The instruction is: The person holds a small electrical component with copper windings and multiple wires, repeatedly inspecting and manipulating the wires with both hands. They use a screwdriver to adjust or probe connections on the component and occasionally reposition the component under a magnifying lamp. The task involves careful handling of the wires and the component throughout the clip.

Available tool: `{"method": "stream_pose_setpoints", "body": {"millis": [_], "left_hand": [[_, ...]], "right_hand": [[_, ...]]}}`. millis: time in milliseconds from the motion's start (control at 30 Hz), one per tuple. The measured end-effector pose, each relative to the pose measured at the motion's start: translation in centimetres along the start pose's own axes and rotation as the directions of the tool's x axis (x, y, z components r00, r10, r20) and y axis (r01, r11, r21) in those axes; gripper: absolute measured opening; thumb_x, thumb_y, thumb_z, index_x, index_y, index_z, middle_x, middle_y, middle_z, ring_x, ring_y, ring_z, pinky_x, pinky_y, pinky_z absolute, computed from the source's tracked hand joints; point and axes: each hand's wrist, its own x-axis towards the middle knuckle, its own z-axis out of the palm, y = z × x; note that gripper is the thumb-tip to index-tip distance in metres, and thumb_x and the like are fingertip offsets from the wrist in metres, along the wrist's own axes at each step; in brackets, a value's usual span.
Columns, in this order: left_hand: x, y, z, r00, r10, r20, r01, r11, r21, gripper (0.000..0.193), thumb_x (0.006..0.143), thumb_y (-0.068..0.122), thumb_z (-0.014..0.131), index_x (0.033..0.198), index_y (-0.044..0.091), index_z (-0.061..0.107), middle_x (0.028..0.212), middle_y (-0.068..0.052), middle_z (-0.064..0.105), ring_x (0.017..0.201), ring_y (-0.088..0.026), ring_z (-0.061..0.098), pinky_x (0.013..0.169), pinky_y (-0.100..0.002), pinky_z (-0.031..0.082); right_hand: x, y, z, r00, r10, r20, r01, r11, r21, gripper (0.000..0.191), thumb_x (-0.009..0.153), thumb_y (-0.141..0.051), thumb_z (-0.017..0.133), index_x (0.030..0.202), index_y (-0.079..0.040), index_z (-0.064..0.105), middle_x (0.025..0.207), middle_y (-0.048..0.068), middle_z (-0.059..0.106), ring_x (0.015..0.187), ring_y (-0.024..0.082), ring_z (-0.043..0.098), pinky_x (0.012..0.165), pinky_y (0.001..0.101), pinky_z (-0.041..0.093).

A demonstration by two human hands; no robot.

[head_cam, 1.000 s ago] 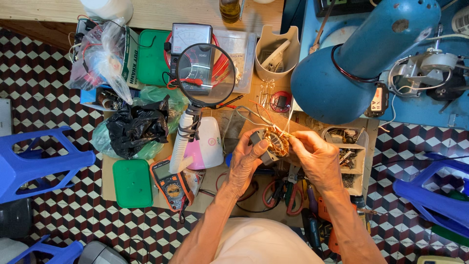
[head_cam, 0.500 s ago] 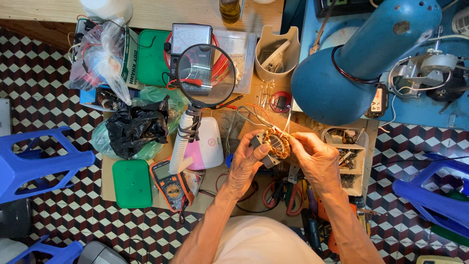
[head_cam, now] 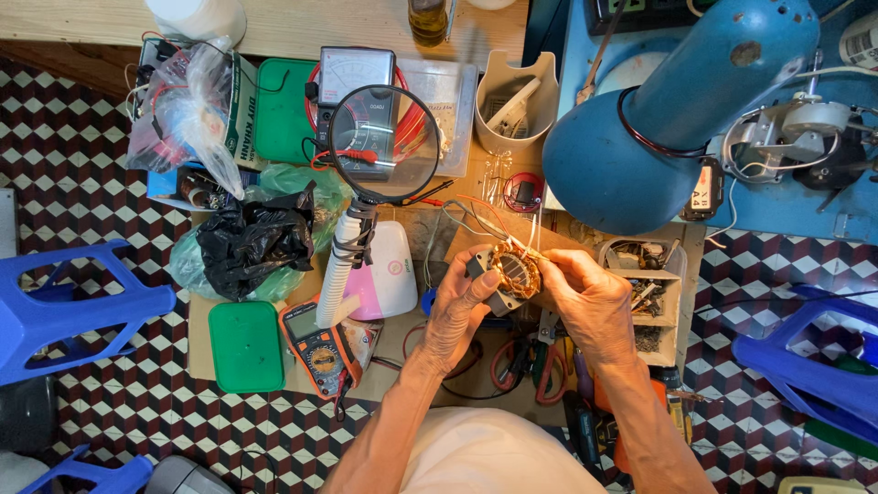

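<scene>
My left hand (head_cam: 457, 306) and my right hand (head_cam: 590, 302) together hold a small round motor stator (head_cam: 514, 272) with copper windings above the cluttered workbench. The left hand's fingers curl round its dark left side. With its fingertips the right hand pinches the winding's right edge. Thin red and white wires (head_cam: 476, 218) trail from the stator up toward the back of the bench.
A magnifying glass (head_cam: 384, 144) on a flexible arm stands left of the hands, with a big blue desk lamp (head_cam: 658, 119) at the right. An orange multimeter (head_cam: 315, 343), green box lids (head_cam: 245, 346), black bag (head_cam: 256, 240), parts tray (head_cam: 654, 297) and pliers (head_cam: 535, 361) crowd the bench. Blue plastic stools (head_cam: 64, 306) flank it.
Both hands stay on the stator; the fingers have shifted slightly on the winding, and nothing else has moved.
</scene>
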Motion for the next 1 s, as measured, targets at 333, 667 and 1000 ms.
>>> {"method": "stream_pose_setpoints", "body": {"millis": [333, 667, 1000], "left_hand": [[-0.1, 0.3, 0.1, 0.999, -0.019, 0.047, 0.022, 0.999, -0.045, 0.065, 0.086, 0.023, 0.082, 0.141, 0.012, 0.049, 0.128, -0.006, 0.062, 0.122, -0.019, 0.058, 0.109, -0.041, 0.045], [0.3, 0.8, 1.0, 0.999, 0.004, -0.036, -0.001, 0.996, 0.085, 0.062, 0.088, 0.035, 0.078, 0.138, 0.007, 0.053, 0.127, -0.007, 0.063, 0.121, -0.020, 0.061, 0.107, -0.043, 0.048], [0.1, 1.0, 1.1, 1.000, 0.008, -0.030, -0.004, 0.992, 0.128, 0.068, 0.085, 0.043, 0.078, 0.138, 0.008, 0.052, 0.131, -0.009, 0.062, 0.127, -0.022, 0.059, 0.111, -0.044, 0.048]], "right_hand": [[0.0, -0.3, -0.2, 1.000, -0.023, -0.003, 0.023, 1.000, 0.013, 0.019, 0.093, -0.013, 0.074, 0.110, -0.004, 0.075, 0.091, 0.007, 0.079, 0.081, 0.010, 0.075, 0.069, 0.0244, 0.059], [0.4, 0.6, -0.3, 0.997, 0.069, 0.031, -0.072, 0.993, 0.090, 0.020, 0.093, -0.014, 0.073, 0.111, -0.004, 0.075, 0.092, 0.008, 0.080, 0.083, 0.009, 0.073, 0.072, 0.0241, 0.058], [0.4, 0.2, -0.5, 0.998, 0.057, 0.038, -0.059, 0.997, 0.053, 0.019, 0.093, -0.015, 0.073, 0.110, -0.005, 0.075, 0.091, 0.007, 0.080, 0.083, 0.010, 0.074, 0.072, 0.0241, 0.059]]}}
